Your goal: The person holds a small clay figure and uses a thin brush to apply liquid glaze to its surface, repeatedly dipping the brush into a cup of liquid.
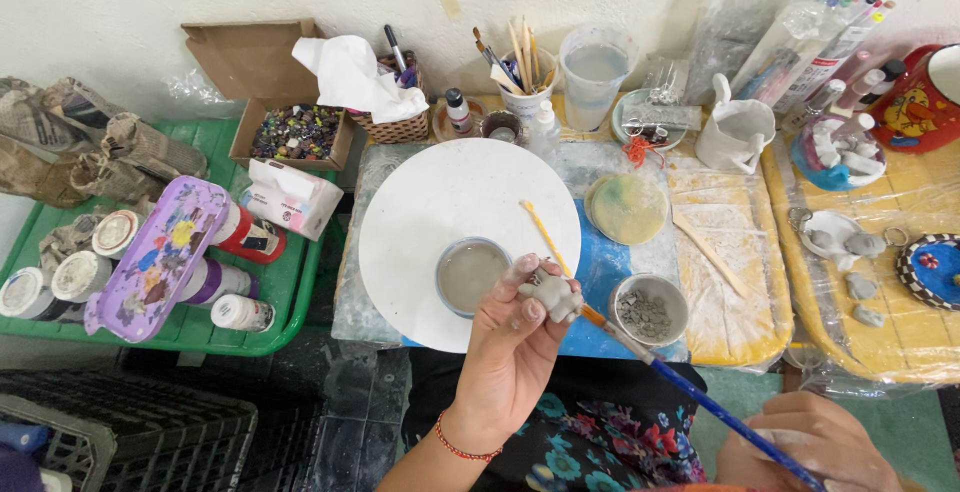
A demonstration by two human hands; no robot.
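Note:
My left hand (510,347) holds a small grey clay figure (553,297) by its fingertips, just above the near edge of a round white board (440,202). My right hand (815,442), at the lower right, grips a long blue-handled brush (700,397) whose tip reaches the clay figure. On the board, a small bowl of grey slip (470,274) sits just left of the figure. A yellow modelling tool (545,237) lies across the board's right edge.
A cup of grey clay bits (648,310) stands right of the board. Behind are a water cup (595,72), a brush pot (522,77) and a white clay jug (735,132). A green tray (290,292) of paint pots sits left; clay pieces (850,244) lie right.

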